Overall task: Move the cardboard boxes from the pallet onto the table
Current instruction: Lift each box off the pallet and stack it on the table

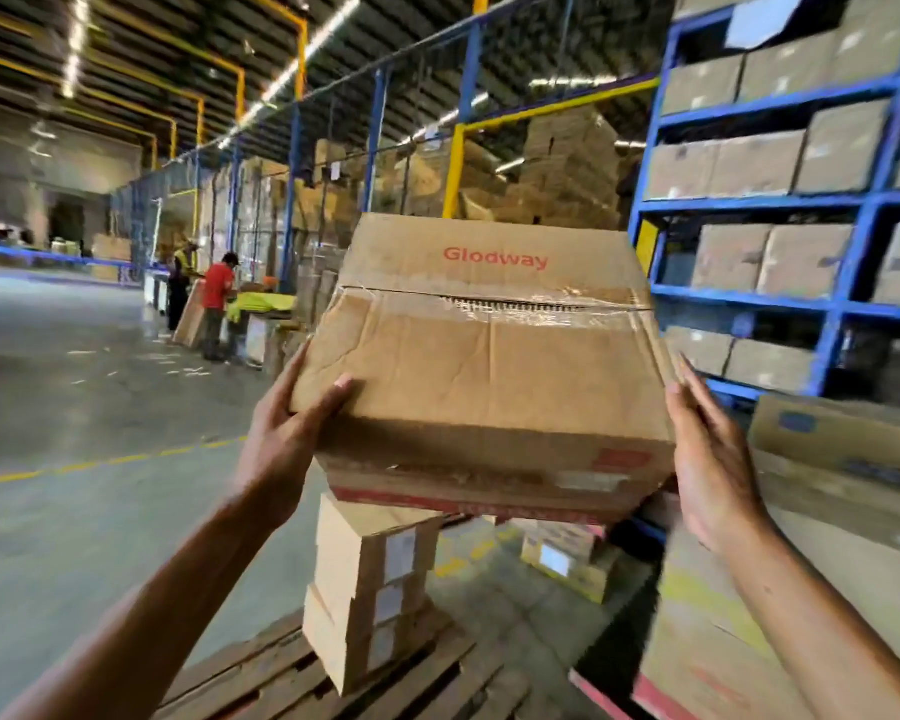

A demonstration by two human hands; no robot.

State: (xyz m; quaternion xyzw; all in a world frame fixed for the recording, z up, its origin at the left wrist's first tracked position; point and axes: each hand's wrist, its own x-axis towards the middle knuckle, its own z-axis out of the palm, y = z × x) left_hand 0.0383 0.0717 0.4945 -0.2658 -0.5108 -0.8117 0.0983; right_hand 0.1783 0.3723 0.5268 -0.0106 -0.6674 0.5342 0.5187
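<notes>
A brown cardboard box (489, 356) with red "Glodway" lettering and a taped, creased top is held up in the air at chest height. My left hand (287, 439) grips its left near corner, thumb on top. My right hand (713, 459) presses flat against its right side. Below it a wooden pallet (261, 678) carries a stack of smaller cardboard boxes (370, 584). No table is recognisable in this view.
Blue shelving (848, 283) full of boxes rises on the right. More cartons (853, 444) lie low at the right, and another (567, 558) sits on the floor beyond the pallet. Two people (214, 304) stand far left by stacked goods. Open concrete floor (74, 407) spreads left.
</notes>
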